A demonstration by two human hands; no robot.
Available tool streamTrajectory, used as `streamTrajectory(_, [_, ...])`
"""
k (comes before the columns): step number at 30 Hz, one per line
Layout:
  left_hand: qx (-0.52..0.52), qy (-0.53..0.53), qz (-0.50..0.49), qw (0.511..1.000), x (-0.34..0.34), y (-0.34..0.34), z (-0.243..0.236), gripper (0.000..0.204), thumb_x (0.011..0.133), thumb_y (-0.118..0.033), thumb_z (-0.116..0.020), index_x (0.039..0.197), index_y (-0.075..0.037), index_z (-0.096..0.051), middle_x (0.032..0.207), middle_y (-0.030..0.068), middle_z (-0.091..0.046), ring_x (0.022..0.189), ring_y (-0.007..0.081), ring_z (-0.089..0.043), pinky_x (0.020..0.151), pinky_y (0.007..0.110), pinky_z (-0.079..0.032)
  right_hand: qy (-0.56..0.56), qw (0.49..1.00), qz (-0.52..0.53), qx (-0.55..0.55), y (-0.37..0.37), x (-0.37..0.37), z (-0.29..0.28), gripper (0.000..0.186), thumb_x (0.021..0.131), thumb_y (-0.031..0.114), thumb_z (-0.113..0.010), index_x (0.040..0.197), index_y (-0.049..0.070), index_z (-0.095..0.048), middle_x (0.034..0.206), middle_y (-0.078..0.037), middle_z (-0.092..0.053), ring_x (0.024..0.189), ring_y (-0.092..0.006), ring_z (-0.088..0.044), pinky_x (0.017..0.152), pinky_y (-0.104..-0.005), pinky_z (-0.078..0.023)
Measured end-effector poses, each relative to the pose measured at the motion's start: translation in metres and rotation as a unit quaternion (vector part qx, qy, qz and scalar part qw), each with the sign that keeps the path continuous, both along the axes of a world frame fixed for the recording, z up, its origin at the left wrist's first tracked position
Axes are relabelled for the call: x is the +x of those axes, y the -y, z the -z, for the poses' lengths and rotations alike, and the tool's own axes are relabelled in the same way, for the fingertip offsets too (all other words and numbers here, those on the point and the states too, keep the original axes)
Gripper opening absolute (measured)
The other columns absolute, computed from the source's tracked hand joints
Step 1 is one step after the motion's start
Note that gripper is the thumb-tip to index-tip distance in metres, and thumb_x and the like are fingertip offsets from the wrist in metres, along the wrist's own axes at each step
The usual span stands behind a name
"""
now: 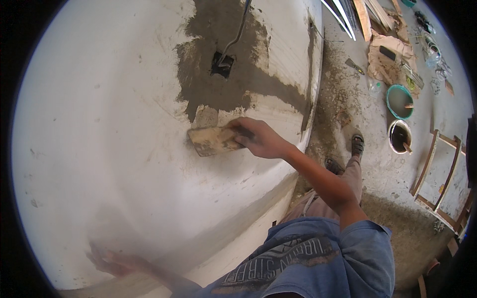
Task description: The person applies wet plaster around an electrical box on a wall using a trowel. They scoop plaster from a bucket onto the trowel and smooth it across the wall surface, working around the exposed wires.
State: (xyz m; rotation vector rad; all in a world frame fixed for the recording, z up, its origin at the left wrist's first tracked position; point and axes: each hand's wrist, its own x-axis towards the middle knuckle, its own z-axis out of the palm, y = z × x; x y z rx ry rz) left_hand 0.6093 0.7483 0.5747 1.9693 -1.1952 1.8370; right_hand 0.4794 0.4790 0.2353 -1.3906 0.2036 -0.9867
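Observation:
My right hand grips a flat, tan, stained float against the white wall, just below a patch of dark grey plaster. The patch has a ragged edge and a band reaching down to the right. Within it is a dark square recess, with a bent conduit or cable running up from it. My left hand is at the lower left against the wall, its fingers apart and holding nothing.
My sandalled feet stand on a dusty floor. To the right lie a teal bucket, a white bucket, a scraper, crumpled brown paper, boards and tangled oddments. A wooden ladder-like frame is at the far right.

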Motion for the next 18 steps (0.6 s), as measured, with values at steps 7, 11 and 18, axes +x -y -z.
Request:
streamTrajectory(7, [0.017,0.007,0.011,1.0,0.007,0.0,0.002,0.058,0.096,-0.06,-0.044,0.109,-0.008,-0.064,0.123,0.0053,-0.064,0.133,0.0258,-0.045,0.105,0.041,-0.048,0.046,0.984,0.126,0.116,0.054,-0.013,0.063,0.035,0.089,0.002,-0.061,0.123,0.006,-0.054,0.113,-0.006,-0.062,0.109,-0.0158,-0.057,0.1,-0.0359,-0.043])
streamTrajectory(11, [0.012,-0.021,0.033,0.999,0.012,-0.003,0.004,0.054,0.097,-0.054,-0.047,0.112,-0.005,-0.063,0.125,0.0073,-0.062,0.136,0.0276,-0.042,0.107,0.042,-0.046,-0.068,0.902,0.309,-0.293,0.111,-0.016,0.067,0.037,0.085,-0.008,-0.057,0.118,0.008,-0.056,0.126,-0.003,-0.062,0.121,-0.0217,-0.056,0.114,-0.0435,-0.032])
streamTrajectory(18, [0.045,0.003,0.058,0.997,0.026,-0.018,-0.005,0.051,0.098,-0.05,-0.05,0.113,-0.003,-0.063,0.128,0.0071,-0.06,0.137,0.0285,-0.04,0.112,0.044,-0.039,0.001,0.844,0.258,-0.47,0.187,0.008,0.051,0.047,0.072,-0.008,-0.06,0.115,0.01,-0.059,0.133,-0.003,-0.058,0.126,-0.0229,-0.052,0.117,-0.0473,-0.032])
